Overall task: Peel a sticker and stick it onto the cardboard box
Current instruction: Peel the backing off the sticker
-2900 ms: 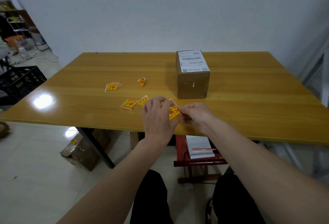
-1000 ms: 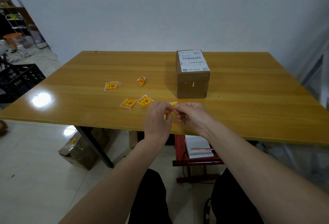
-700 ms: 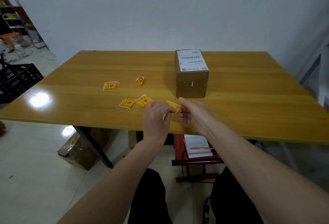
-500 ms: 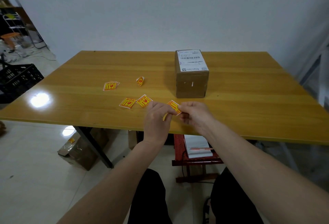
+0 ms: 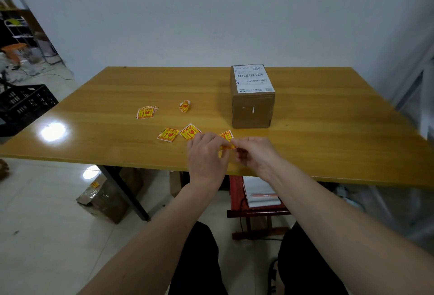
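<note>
A yellow and red sticker [image 5: 227,138] is pinched between my left hand [image 5: 206,156] and my right hand [image 5: 256,154], just above the near edge of the wooden table [image 5: 328,130]. Fingertips of both hands meet at its lower edge, where a strip folds away from the rest. The cardboard box [image 5: 252,109] stands a short way behind my hands, a white shipping label [image 5: 253,78] on its top. Its brown front face is bare apart from small white marks.
Other stickers lie on the table left of my hands: two side by side [image 5: 178,133], a small stack [image 5: 146,112] farther left, and a curled one [image 5: 185,106]. A black crate [image 5: 23,104] stands at the left. Under the table are a brown box [image 5: 105,198] and a red stool [image 5: 256,200].
My hands stay close together near the table edge. The sticker has tilted between my fingers, and one layer at its lower edge has come apart from the other.
</note>
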`<state>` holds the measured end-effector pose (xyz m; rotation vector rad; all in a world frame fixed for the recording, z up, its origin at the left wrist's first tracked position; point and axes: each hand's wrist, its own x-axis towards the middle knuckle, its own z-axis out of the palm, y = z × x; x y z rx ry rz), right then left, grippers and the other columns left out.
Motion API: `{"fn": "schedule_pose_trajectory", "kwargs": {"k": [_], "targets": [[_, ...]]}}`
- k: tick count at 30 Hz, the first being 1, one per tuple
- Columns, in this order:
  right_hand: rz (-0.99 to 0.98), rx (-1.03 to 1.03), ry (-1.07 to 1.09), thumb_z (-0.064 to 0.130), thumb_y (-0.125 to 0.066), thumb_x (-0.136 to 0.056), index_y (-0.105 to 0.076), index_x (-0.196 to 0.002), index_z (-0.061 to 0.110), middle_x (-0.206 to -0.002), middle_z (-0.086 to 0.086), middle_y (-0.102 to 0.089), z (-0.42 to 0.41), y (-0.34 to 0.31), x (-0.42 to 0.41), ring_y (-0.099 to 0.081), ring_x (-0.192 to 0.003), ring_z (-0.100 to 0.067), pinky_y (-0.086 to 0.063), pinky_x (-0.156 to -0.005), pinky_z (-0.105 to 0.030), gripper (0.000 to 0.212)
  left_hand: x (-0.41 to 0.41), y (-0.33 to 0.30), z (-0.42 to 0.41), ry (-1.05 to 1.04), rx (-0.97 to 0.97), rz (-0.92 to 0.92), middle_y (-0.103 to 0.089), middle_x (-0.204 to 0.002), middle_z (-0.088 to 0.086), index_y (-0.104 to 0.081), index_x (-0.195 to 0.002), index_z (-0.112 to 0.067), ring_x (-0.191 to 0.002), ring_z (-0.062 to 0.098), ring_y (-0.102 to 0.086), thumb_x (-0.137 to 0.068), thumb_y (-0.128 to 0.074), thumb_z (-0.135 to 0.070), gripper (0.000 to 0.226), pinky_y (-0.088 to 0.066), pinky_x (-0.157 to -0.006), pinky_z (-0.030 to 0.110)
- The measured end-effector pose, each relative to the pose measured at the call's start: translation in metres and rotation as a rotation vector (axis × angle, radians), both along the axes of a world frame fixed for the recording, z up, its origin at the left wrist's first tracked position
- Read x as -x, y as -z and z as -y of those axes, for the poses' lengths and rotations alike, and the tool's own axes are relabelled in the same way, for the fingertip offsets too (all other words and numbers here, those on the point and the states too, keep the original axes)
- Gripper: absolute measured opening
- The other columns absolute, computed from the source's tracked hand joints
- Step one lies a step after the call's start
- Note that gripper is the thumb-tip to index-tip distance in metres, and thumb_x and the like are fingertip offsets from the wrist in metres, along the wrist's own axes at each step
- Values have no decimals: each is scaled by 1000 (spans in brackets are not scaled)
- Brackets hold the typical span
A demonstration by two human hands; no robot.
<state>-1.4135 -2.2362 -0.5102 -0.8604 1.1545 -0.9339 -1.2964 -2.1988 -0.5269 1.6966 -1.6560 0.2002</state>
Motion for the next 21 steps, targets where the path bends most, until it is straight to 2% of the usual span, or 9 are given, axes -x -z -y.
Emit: {"fn": "schedule_pose_trajectory", "kwargs": {"k": [5, 9, 15, 19, 21], "targets": [[21, -11, -70, 12, -67, -84, -63, -74, 10, -67, -5, -59, -2, -4, 3, -52, -57, -14, -49, -51, -24, 11, -2, -3, 2, -42, 38, -56, -67, -75, -3, -67, -69, -23, -77, 23, -61, -65, -77, -11, 16, -28, -73, 24], [6, -7, -128, 12, -67, -84, -63, -76, 10, -67, -4, -60, -6, -7, 3, -52, -59, -12, -50, -49, -21, 9, -3, -4, 2, -53, 51, -103, -67, -76, -1, -66, -69, -20, -77, 23, -59, -65, -77, -10, 15, -28, -74, 23], [18, 24, -157, 9, -67, -83, -64, -71, 10, -68, -3, -60, -8, -8, 1, -52, -60, -11, -50, -51, -20, 13, -5, 0, 5, -14, 12, -208, -63, -74, -1, -67, -71, -18, -71, 23, -57, -68, -71, -3, 17, -42, -69, 33], [30, 51, -167, 8, -65, -84, -64, -72, 9, -68, -3, -60, -8, -9, 0, -51, -60, -11, -50, -54, -20, 13, -3, -4, 3, 21, -49, -356, -63, -79, -3, -68, -76, -18, -70, 13, -55, -74, -68, -4, 14, -40, -65, 25], [33, 59, -157, 8, -65, -85, -64, -72, 10, -68, -3, -60, -7, -10, 0, -51, -60, -11, -50, -53, -20, 12, -2, -6, 4, 31, -82, -436, -64, -80, -5, -68, -77, -20, -70, 12, -56, -76, -69, -8, 12, -43, -65, 25]]}}
